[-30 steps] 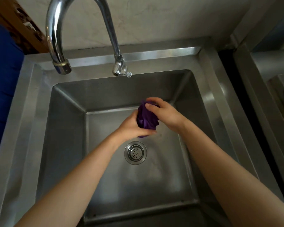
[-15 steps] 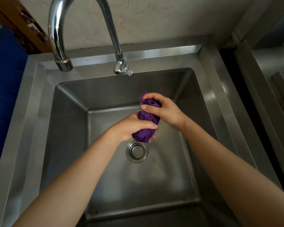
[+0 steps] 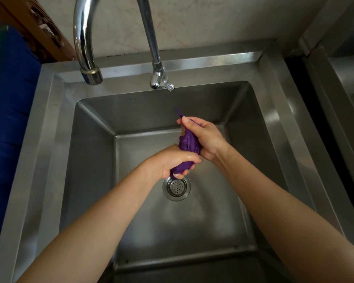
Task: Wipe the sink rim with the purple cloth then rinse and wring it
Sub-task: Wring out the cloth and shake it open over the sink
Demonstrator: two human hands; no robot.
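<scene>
The purple cloth (image 3: 187, 142) is twisted into a wet rope above the middle of the steel sink basin. My left hand (image 3: 173, 161) is closed around its lower end, just above the drain (image 3: 176, 187). My right hand (image 3: 205, 135) grips its upper end, with a small purple tip sticking out past the thumb. Both hands are inside the basin, below the sink rim (image 3: 274, 103). The curved chrome faucet (image 3: 88, 58) hangs over the rim's back left; no water runs from its spout.
The faucet's valve lever (image 3: 161, 83) sits at the back rim's centre. A blue object (image 3: 10, 111) stands left of the sink. A second steel unit (image 3: 339, 82) lies to the right across a dark gap. A pale wall rises behind.
The cloth has gone from a bunched ball to a stretched, twisted rope. My hands have drawn apart, the left lower toward the drain, the right higher.
</scene>
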